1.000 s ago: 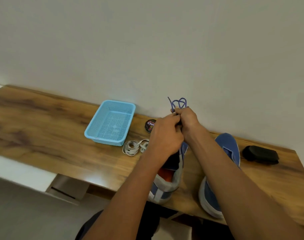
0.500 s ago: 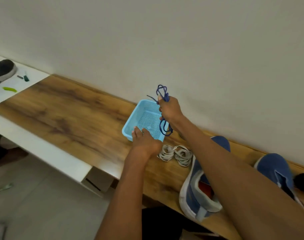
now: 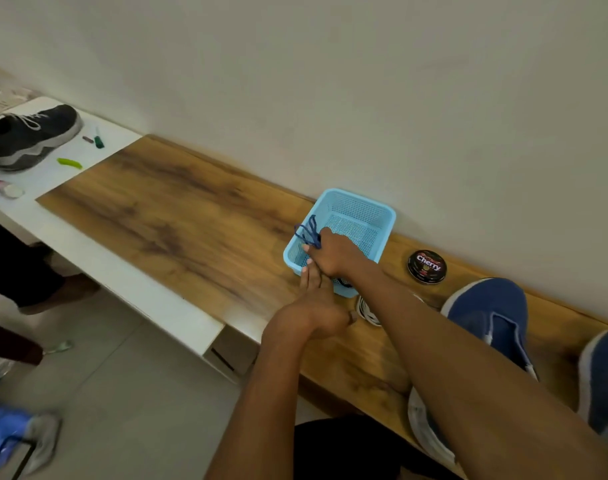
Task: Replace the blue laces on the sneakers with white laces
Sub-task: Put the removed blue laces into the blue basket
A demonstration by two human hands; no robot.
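Observation:
My right hand [image 3: 333, 254] is shut on a bunched blue lace [image 3: 309, 233] and holds it over the near left corner of the light blue mesh basket [image 3: 368, 211]. My left hand [image 3: 316, 306] rests on the wooden bench just in front of the basket, fingers stretched toward its near rim, holding nothing. A coil of white laces [image 3: 368, 311] lies between my forearms, partly hidden. One blue sneaker [image 3: 489, 317] without laces lies at the right. A second blue sneaker [image 3: 603, 382] is cut off by the right edge.
A round black tin labelled Cherry [image 3: 426, 266] sits by the wall right of the basket. The wooden bench [image 3: 178, 216] stretches left to a white surface [image 3: 53, 174] holding a dark sneaker [image 3: 29, 136] and small items. Someone's legs [image 3: 25, 268] stand at the left.
My right hand carried the blue lace from above the sneaker leftward and lowered it over the basket. My left hand let go and came down in front of the basket. The view swung left.

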